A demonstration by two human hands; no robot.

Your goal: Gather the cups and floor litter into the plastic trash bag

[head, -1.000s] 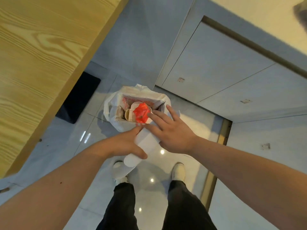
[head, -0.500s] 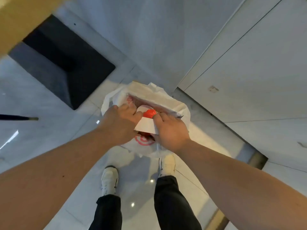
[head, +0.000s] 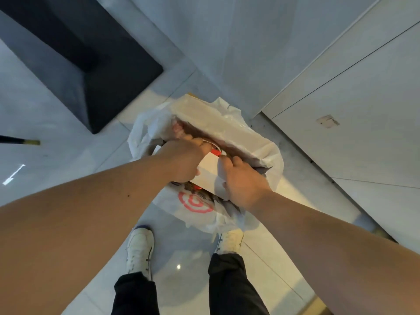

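Observation:
A white plastic trash bag (head: 197, 208) with a red ring logo stands on the floor in front of my feet, its mouth wide and stuffed with paper and wrappers. A stack of white paper cups (head: 208, 172) lies across the bag's mouth. My left hand (head: 181, 159) grips the stack from the left and my right hand (head: 241, 178) grips it from the right. A red bit of litter (head: 216, 152) peeks out between my fingers, just past the cups. What lies deeper in the bag is hidden by my hands.
A dark table base (head: 97, 64) stands on the tiled floor at the upper left. Grey cabinet doors (head: 363, 98) run along the right. A thin dark rod with a gold tip (head: 20, 140) pokes in from the left edge. My white shoes (head: 139, 248) are below the bag.
I have bent closer over the bag. Both hands have carried the white cup stack from above the floor down into the bag's mouth, covering most of the red litter.

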